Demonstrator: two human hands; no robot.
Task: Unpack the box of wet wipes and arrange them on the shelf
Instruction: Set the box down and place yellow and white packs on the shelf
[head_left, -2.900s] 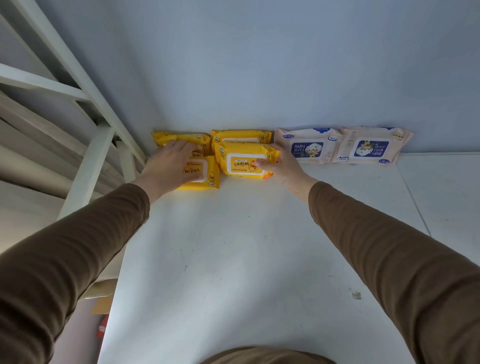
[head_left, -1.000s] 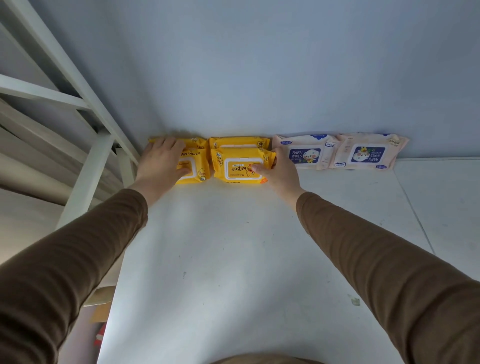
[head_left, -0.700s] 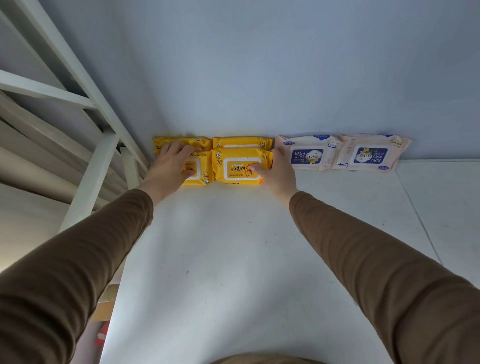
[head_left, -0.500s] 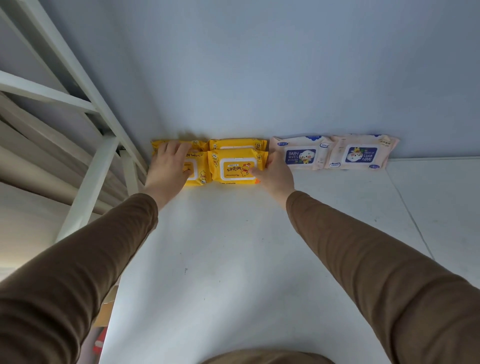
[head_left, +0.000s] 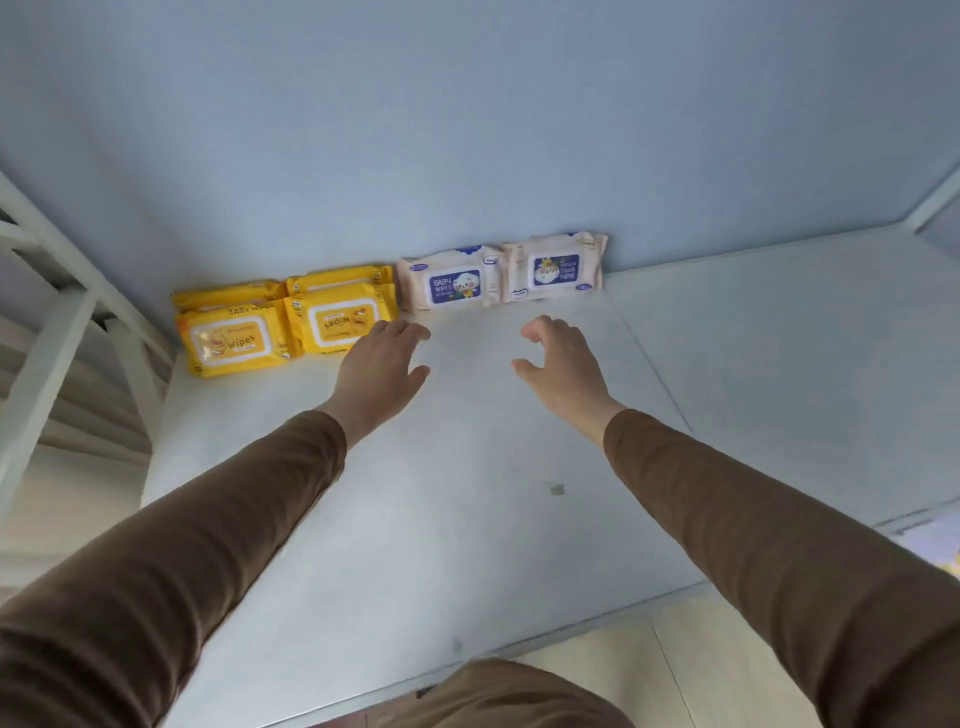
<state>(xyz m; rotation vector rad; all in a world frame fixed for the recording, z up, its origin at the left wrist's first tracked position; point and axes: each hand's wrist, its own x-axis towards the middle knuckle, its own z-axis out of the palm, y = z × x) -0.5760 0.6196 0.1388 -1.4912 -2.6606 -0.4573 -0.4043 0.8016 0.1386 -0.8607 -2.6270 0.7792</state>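
Several yellow wet wipe packs lie in two rows against the back wall at the left of the white shelf (head_left: 467, 519): a front left pack (head_left: 231, 343) and a front right pack (head_left: 340, 323), with two more behind them. Two cream baby wipe packs (head_left: 453, 280) (head_left: 557, 267) stand to their right. My left hand (head_left: 382, 366) hovers just in front of the front right yellow pack, fingers relaxed, holding nothing. My right hand (head_left: 558, 358) is over bare shelf, fingers loosely curled and empty.
A pale blue wall (head_left: 467, 130) backs the shelf. White metal frame bars (head_left: 62, 322) stand at the left end. A seam (head_left: 654, 364) runs across the shelf right of my right hand. The shelf's front edge and a light floor (head_left: 675, 670) lie below.
Both hands have let go of the yellow packs and pulled back to the right. The camera has swung right, so the packs now sit further left.
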